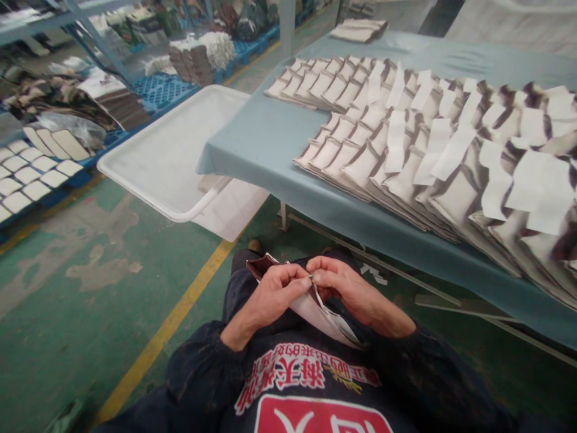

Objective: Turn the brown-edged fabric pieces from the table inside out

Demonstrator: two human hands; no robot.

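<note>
Above my lap I hold a white fabric piece (pixel 328 320) with a brown inner side, folded or sewn like a flat pouch. My left hand (pixel 276 293) is closed on its upper edge, thumb and forefinger pinched together. Right beside it, my right hand (pixel 352 288) pinches the same edge, and the two thumbs nearly meet. A tiny pale bit shows between the fingertips, too small to name. The brown end of the piece sticks out past my left hand, and its white end hangs below my right hand.
A table (pixel 252 135) with a blue-grey cover carries rows of stacked white-and-brown fabric pieces (pixel 356 150), some topped with white paper strips (pixel 444 150). A white plastic bin (pixel 166 156) stands left of it. Blue pallets (pixel 164 90) with goods lie farther left, past a yellow floor line (pixel 180 313).
</note>
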